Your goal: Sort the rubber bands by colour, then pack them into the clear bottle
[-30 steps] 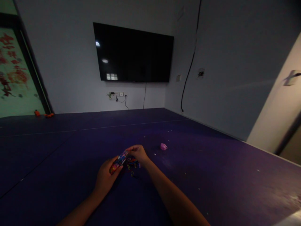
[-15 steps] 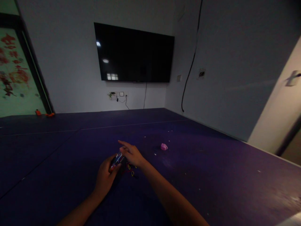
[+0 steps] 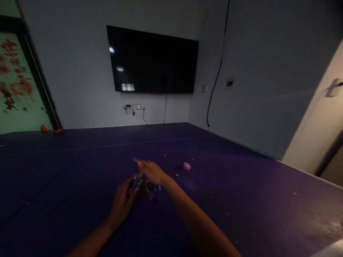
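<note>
My left hand point(image 3: 120, 203) is wrapped around a small clear container point(image 3: 134, 182) filled with coloured pieces, tilted low over the purple surface. My right hand point(image 3: 152, 172) is stretched out flat just above and beyond the container's upper end, its fingers pointing left. Several small coloured loops point(image 3: 151, 196), perhaps paper clips, lie on the surface under and beside my right hand; yellow, blue and red ones show. The shadow and my hands hide part of the container and the pile.
A small pink pot-shaped piece with a loop point(image 3: 187, 166) lies to the right of my hands. White specks dot the purple floor point(image 3: 241, 200). Beyond are a wall-mounted television point(image 3: 155, 60), sockets with cords point(image 3: 135, 107) and a hanging black cable point(image 3: 217, 75).
More coloured loops now lie spread under my right hand. My right hand has flattened and moved slightly off the container, whose coloured contents show more. The pink piece stays put.
</note>
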